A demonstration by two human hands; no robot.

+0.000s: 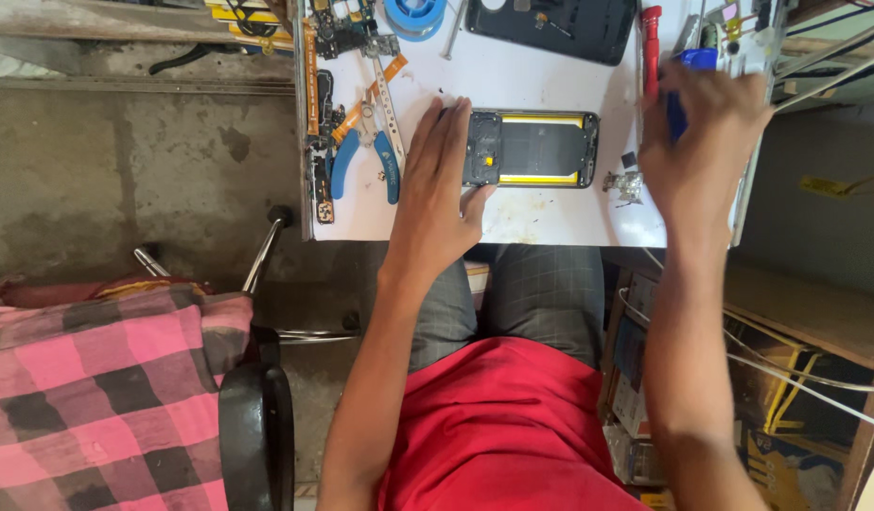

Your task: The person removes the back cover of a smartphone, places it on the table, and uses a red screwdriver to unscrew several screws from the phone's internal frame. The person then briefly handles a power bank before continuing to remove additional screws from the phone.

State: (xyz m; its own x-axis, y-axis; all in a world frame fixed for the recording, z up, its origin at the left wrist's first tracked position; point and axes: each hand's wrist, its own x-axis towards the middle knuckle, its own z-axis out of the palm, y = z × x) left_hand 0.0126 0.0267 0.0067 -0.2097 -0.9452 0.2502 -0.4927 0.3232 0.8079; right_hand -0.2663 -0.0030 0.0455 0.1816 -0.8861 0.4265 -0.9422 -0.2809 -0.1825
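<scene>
- On the white worktop (pixel 541 213), an opened phone (pixel 530 149) lies flat near the front edge, its back off, showing a dark inside framed in yellow.
- Left of the phone lie blue-handled pliers (pixel 366 151), with strips of orange flex cable and small circuit parts along the table's left edge.
- At the far edge sit a blue spool (pixel 414 16) and a dark phone back cover (pixel 560 26); a red-handled screwdriver (pixel 651 47) lies upright in the picture, just beside the right hand.
- A small metal part (pixel 626 185) rests on the worktop between the phone and the right hand.
- The left hand (pixel 444 185) lies flat with fingers stretched and close together, palm down, covering the phone's left end and pressing it to the table; it grips nothing.
- The right hand (pixel 702 147) hovers over the table's right edge, blurred, its fingers curled about something blue (pixel 678 114); what that thing is cannot be made out.
- The phone's left end is hidden under the left fingers, and the things at the far edge are cut off by the picture's top.
- A pink checked cloth (pixel 96 397) covers a seat at lower left.
</scene>
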